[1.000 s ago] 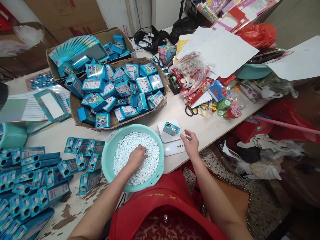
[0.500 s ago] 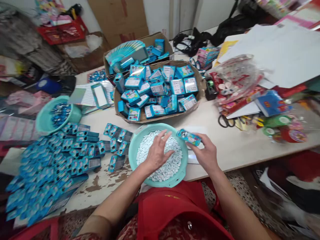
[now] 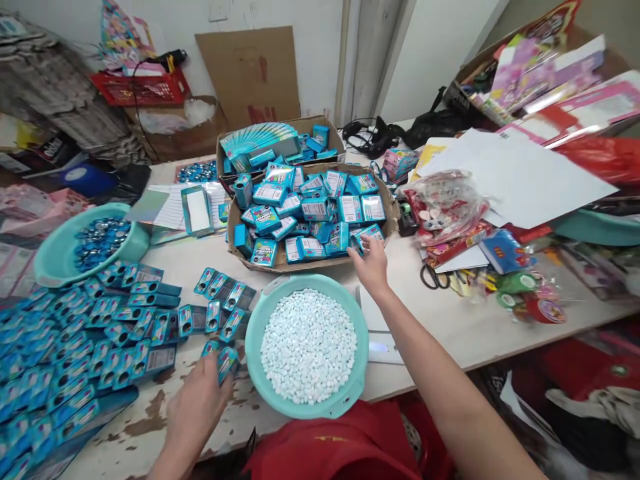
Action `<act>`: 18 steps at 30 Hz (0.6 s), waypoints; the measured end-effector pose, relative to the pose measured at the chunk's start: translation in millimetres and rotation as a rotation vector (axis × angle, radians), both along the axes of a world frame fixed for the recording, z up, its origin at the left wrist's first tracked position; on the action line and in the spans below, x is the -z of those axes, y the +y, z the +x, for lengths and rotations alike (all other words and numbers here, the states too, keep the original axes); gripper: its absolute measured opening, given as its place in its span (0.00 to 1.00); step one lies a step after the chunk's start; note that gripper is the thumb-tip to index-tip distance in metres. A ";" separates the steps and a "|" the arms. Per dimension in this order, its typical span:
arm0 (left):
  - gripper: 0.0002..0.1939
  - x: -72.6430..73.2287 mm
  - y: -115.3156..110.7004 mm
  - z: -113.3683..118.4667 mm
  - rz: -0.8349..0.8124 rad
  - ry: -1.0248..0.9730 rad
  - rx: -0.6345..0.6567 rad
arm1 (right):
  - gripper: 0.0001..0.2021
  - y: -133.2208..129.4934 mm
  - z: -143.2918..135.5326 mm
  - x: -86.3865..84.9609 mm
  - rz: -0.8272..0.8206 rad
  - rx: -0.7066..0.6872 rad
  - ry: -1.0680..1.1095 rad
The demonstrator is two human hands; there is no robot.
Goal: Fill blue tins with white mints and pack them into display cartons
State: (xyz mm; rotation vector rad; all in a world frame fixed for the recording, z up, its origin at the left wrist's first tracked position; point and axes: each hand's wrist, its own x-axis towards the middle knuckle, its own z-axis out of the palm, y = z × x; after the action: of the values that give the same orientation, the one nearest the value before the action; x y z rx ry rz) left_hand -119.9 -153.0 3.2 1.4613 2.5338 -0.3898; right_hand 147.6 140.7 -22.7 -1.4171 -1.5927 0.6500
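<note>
Small blue candy boxes stand in rows at the left of the table, their round openings facing up. My left hand (image 3: 197, 397), slightly blurred, closes on a small blue box (image 3: 210, 348) low at the end of these rows; another such box (image 3: 229, 363) stands right beside its fingers. My right hand (image 3: 373, 267) reaches over the front rim of a cardboard box (image 3: 273, 265). Its fingers are apart, at the lower edge of a blue candy box (image 3: 369, 233). Between my hands sits a turquoise bowl (image 3: 256, 333) of small white candies (image 3: 310, 347).
A turquoise tub (image 3: 50, 263) with shiny blue pieces stands at the left. Behind the cardboard box is a second carton (image 3: 330, 127) with flat blue packaging. Scissors (image 3: 434, 276), tape rolls (image 3: 525, 283) and plastic bags (image 3: 445, 207) lie at the right. A white strip (image 3: 383, 348) lies beside the bowl.
My left hand has left the bowl and moved left, where it holds a blue box. My right hand, which held a blue box beside the bowl, has moved forward to the cardboard box without it.
</note>
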 end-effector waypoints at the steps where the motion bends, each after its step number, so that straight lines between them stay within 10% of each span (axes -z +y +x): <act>1: 0.17 12.7 -3.2 -1.2 -0.006 0.039 0.016 | 0.21 18.6 -8.1 1.6 -0.059 0.010 -0.048; 5: 0.16 49.4 -5.8 -2.7 0.041 0.184 0.055 | 0.27 67.5 -40.7 7.3 -0.435 0.033 -0.253; 9: 0.21 44.0 -4.0 -4.4 0.146 0.178 -0.007 | 0.19 75.0 -40.5 6.6 -0.545 0.018 -0.317; 13: 0.19 34.9 11.6 11.5 0.478 -0.180 0.079 | 0.19 39.9 -3.4 -8.9 -0.377 -0.030 -0.196; 18: 0.24 78.1 56.6 61.9 0.429 -0.590 0.085 | 0.24 -54.4 34.7 -19.3 -0.281 -0.194 0.413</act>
State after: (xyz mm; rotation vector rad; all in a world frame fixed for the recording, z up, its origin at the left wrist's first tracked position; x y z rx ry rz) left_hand -58.0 -96.4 -74.8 1.5253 2.1429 0.5369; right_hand 182.3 86.3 -3.4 -1.2274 -1.3515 1.2362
